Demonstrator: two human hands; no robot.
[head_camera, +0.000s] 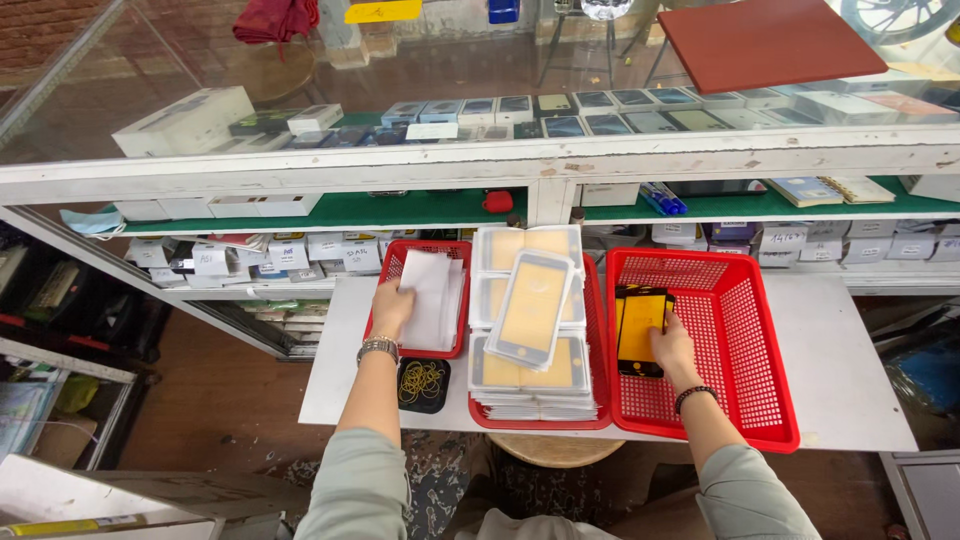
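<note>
Sorting step: the right hand (672, 348) pinches a black-framed screen panel (640, 328) in the red basket (745, 395) at 3 o'clock. The left hand (390, 306), fingers closed, grips white sleeves (433, 297) at 9 o'clock. Pairing them next would require alignment.

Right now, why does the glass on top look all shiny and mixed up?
Head view: the glass counter top mirrors the room, so reflections wash over the boxes beneath. The white packs gleam a little; the left hand and right hand are sharp, evenly lit, with faint shadows. Straight shelf edges bow near the corners.
</note>
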